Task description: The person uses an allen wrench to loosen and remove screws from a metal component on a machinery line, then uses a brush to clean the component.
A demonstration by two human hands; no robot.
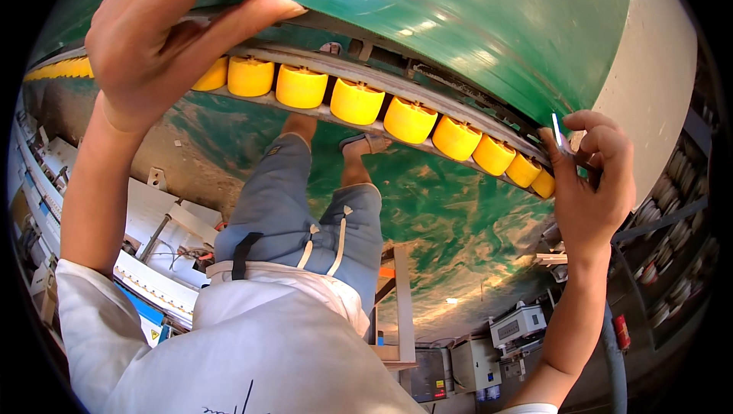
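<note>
At 10 o'clock the left hand (153, 47) hovers by the yellow rollers (357, 101), thumb and curled fingers bent toward each other; from here I can't tell whether it grips anything. Toward 3 o'clock the right hand (599, 177) seems to pinch a bright sliver (557, 130) near the green surface (473, 17). I'd guess the sliver is light, stiff, maybe slippery, best held by its flat faces.
</note>
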